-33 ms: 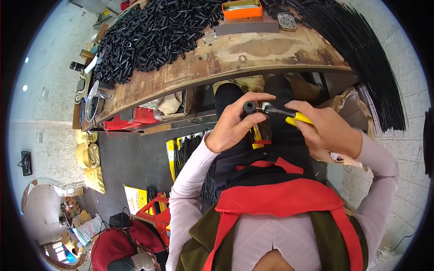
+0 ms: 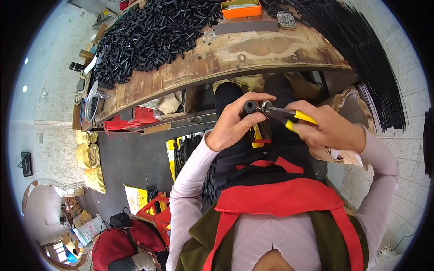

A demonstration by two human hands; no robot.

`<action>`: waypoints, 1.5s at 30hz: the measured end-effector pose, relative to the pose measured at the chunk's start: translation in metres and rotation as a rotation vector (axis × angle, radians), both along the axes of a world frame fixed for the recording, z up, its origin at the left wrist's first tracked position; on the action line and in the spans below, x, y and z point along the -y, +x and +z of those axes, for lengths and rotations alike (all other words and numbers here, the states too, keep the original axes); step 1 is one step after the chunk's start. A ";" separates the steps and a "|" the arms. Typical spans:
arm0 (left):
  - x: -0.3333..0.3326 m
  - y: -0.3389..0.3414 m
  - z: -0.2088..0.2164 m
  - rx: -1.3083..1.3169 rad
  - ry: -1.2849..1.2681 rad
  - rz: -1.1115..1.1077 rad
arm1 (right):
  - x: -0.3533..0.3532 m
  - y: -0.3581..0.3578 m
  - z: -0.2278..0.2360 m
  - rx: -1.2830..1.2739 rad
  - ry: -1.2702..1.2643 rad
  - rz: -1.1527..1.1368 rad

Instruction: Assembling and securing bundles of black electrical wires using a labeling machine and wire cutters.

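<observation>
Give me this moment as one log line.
left hand: holds black tubular piece | right hand: holds yellow-handled pliers, head beside that piece | bench: heap of black pieces, orange container

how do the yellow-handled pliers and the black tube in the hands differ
Colour: the pliers have yellow handles; the black tube is black all over where it shows.
Shape: the pliers have two spread handles; the black tube is round, with a hole in its end.
Pose: the pliers lie sideways, head toward the left hand; the black tube's open end faces the camera.
Both are hand-held.
</observation>
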State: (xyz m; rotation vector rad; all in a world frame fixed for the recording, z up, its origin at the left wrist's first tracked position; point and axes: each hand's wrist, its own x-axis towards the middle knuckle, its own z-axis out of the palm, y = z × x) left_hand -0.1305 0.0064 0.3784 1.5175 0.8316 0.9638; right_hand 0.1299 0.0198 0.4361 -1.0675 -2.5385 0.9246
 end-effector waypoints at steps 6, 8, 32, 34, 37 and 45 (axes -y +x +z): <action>0.002 0.003 -0.002 0.106 -0.114 -0.190 | 0.007 0.005 -0.012 -0.008 -0.636 0.061; -0.004 0.009 -0.005 0.096 -0.040 -0.119 | 0.006 0.010 -0.018 -0.123 0.085 -0.014; -0.009 -0.002 -0.010 0.035 -0.010 -0.157 | -0.021 0.005 -0.034 -0.228 -1.080 0.088; -0.005 -0.003 -0.010 0.048 -0.105 -0.040 | -0.017 -0.002 -0.021 -0.190 -0.255 -0.025; -0.001 0.004 -0.006 0.194 -0.093 0.003 | -0.026 -0.003 -0.036 -0.132 -0.186 0.020; -0.006 -0.005 -0.018 0.045 0.005 -0.006 | -0.017 -0.015 -0.041 -0.200 -0.440 -0.025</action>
